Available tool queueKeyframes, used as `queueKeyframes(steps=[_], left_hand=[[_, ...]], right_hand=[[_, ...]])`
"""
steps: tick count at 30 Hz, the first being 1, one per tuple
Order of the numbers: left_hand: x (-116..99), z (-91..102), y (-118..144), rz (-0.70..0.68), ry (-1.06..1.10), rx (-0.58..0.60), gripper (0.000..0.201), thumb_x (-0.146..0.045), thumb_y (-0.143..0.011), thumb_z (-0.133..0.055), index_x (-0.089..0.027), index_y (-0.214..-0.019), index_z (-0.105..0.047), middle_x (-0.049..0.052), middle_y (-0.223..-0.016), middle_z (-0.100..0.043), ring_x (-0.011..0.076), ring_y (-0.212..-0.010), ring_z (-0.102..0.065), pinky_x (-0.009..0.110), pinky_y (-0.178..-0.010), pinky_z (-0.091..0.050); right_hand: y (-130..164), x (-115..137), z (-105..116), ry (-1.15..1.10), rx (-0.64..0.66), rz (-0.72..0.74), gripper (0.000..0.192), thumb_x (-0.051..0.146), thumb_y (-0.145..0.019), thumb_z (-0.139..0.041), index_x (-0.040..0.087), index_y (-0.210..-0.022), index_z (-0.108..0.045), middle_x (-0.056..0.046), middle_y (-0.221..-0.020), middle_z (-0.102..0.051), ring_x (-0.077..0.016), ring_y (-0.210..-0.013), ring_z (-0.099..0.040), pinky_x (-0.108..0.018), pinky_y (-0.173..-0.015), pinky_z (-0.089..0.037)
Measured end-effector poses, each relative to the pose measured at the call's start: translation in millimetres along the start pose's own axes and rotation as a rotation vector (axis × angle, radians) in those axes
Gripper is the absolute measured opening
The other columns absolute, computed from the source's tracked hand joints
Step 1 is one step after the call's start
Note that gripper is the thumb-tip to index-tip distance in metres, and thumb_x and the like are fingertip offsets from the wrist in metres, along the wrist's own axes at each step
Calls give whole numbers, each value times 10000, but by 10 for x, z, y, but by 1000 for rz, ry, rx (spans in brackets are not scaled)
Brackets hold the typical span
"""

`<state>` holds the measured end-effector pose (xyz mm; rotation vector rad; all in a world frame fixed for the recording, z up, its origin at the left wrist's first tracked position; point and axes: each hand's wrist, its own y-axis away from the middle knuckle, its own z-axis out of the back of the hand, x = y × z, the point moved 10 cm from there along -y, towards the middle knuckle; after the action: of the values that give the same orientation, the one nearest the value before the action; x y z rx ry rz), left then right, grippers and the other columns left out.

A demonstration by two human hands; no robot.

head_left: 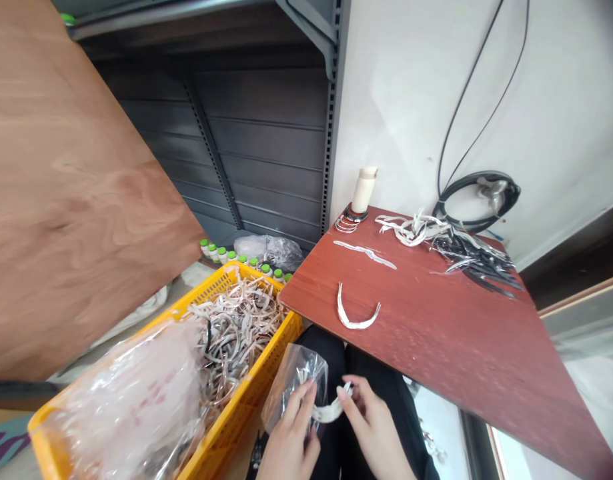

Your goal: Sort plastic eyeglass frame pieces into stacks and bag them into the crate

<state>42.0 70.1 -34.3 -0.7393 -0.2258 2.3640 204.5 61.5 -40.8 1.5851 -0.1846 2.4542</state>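
A broad plywood board [61, 187] leans across the left of the view, in front of dark grey metal shelving [266, 133]. To the right, a reddish-brown desk [461, 347] juts out from a pale wall. Below the board sits a yellow plastic crate [246, 393] heaped with curved headbands, pale and dark, with a large crumpled clear plastic bag [136, 393] lying over its near end. At the back of the desk lie a coil of black cable [479, 200], a pile of black bands [476, 257], a tangle of white bands [411, 228] and a cream-coloured bottle [363, 190] standing upright. One white headband [357, 317] rests alone near the desk's front edge, open side toward the wall. Small green-capped bottles [236, 257] line up behind the crate. Low in the view, over the person's dark lap, the left hand [291, 437] has its grip closed on a small clear plastic bag [296, 383], and the right hand [373, 427] pinches the end of a pale curved headband [331, 410] held between both hands at the bag's mouth.
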Motion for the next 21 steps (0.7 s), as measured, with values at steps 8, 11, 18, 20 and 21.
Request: queueKeyframes(steps=[8, 11, 18, 20, 21], left_hand=[[37, 133, 74, 27, 58, 35, 885, -20, -727, -497, -268, -1533, -228, 116, -1433, -535, 188, -1262, -576, 248, -962, -530], [53, 235, 94, 48, 81, 30, 894, -12, -702, -507, -270, -1522, -262, 101, -1443, -530, 191, -1284, -555, 260, -989, -511], [470, 748, 189, 234, 184, 2, 653, -121, -800, -546, -304, -1422, -467, 50, -1412, -571, 209, -1291, -554, 340, -1023, -498], [761, 1041, 335, 351, 206, -22, 494, -258, -853, -562, -298, -1345, -563, 60, -1360, -615, 249, -1257, -584, 391, -988, -530], [916, 1210, 443, 413, 222, -39, 449, -327, -858, -565, -284, -1303, -604, 71, -1291, -662, 258, -1168, -643, 390, -922, -569]], right_hand=[[107, 126, -413, -71, 36, 21, 314, 497, -885, -636, 197, -794, -615, 29, -604, -589, -116, -509, -529, -197, -495, -433], [169, 367, -418, 101, -5, 229, 253, 456, -908, -613, 217, -899, -695, -8, -735, -639, -158, -659, -625, -225, -621, -526], [245, 460, -207, -15, -75, 375, 335, 331, -988, -490, 250, -1291, -606, -14, -815, -618, -146, -702, -628, -238, -681, -557], [223, 345, -132, -53, -133, 305, 307, 350, -978, -512, 231, -1230, -638, -19, -809, -638, -153, -704, -636, -248, -689, -559], [211, 282, -114, -62, -151, 268, 301, 367, -969, -529, 224, -1204, -651, -27, -827, -657, -159, -722, -647, -250, -698, -562]])
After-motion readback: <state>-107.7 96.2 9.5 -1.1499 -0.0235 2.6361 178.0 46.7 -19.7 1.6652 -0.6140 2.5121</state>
